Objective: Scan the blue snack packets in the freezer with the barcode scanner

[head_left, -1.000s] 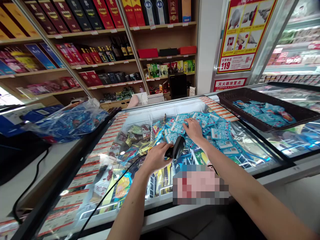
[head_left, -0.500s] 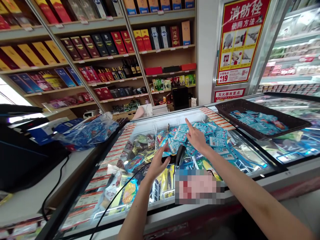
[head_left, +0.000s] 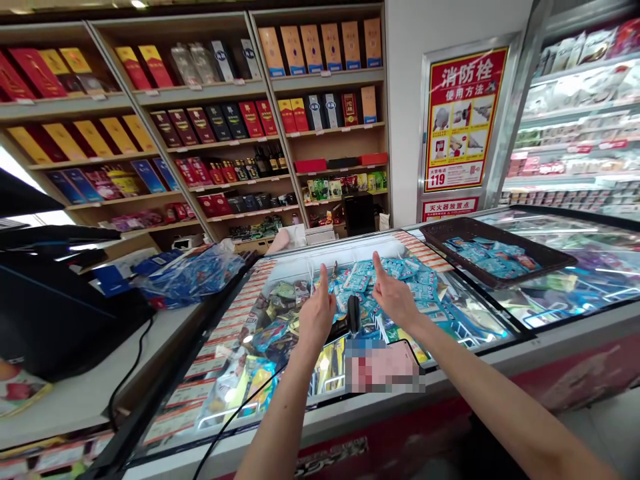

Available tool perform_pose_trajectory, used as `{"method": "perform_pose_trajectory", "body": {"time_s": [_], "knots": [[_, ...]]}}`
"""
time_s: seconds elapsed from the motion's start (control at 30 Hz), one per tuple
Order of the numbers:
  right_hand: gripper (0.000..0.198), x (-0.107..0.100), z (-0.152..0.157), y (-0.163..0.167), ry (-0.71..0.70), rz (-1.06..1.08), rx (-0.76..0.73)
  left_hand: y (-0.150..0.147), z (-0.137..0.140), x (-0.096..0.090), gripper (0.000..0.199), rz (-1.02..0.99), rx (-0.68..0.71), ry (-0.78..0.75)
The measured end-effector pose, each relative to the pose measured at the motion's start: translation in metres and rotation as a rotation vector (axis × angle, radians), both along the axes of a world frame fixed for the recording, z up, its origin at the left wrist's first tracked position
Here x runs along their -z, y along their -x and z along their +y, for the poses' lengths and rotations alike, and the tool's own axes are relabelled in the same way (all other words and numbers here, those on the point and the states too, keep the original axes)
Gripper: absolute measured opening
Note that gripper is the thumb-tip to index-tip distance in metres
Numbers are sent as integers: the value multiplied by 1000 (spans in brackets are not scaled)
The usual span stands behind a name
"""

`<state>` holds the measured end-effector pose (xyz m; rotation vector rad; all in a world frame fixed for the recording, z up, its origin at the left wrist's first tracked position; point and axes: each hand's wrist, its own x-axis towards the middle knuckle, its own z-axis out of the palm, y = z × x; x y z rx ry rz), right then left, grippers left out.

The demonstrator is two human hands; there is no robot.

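Observation:
Over the glass-topped chest freezer (head_left: 315, 401), my left hand (head_left: 317, 313) has its index finger stretched forward and the other fingers curled. Just right of it lies a black handheld barcode scanner (head_left: 353, 313), its cable trailing toward the lower left. My right hand (head_left: 397, 300) also points forward with its index finger, thumb and other fingers bent. I see nothing held in either hand. Beyond both hands spread many light-blue packets (head_left: 360, 283). A phone (head_left: 407, 357), partly blurred out, rests near the freezer's front edge.
To the right, a dark brown tray (head_left: 500, 277) holds more blue packets. A blue plastic-wrapped bundle (head_left: 193, 273) and a dark monitor-like device (head_left: 65, 307) stand on the left counter (head_left: 165, 340). Shelves of boxed bottles (head_left: 215, 123) line the back wall, beside a red sign (head_left: 457, 127).
My view has tilted up, so the scene sits lower. My left hand, spread beside the scanner before, now has its index finger raised forward. My right hand keeps its pointing shape.

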<state>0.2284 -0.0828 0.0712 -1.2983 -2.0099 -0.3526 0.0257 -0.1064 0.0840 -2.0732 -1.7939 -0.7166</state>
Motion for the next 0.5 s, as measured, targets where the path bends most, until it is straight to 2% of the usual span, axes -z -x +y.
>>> {"method": "perform_pose_trajectory", "body": {"time_s": [0.17, 0.3, 0.4, 0.5], "knots": [[85, -7, -2, 0, 157, -100, 67, -11, -1, -7, 75, 80, -27, 123], [81, -9, -8, -3, 213, -124, 65, -11, -7, -7, 74, 40, 35, 97], [70, -13, -17, -7, 232, -40, 28, -10, -12, -8, 71, -121, 130, 99], [58, -21, -25, -12, 266, 149, -46, -10, -16, -12, 60, -352, 215, 135]]}}
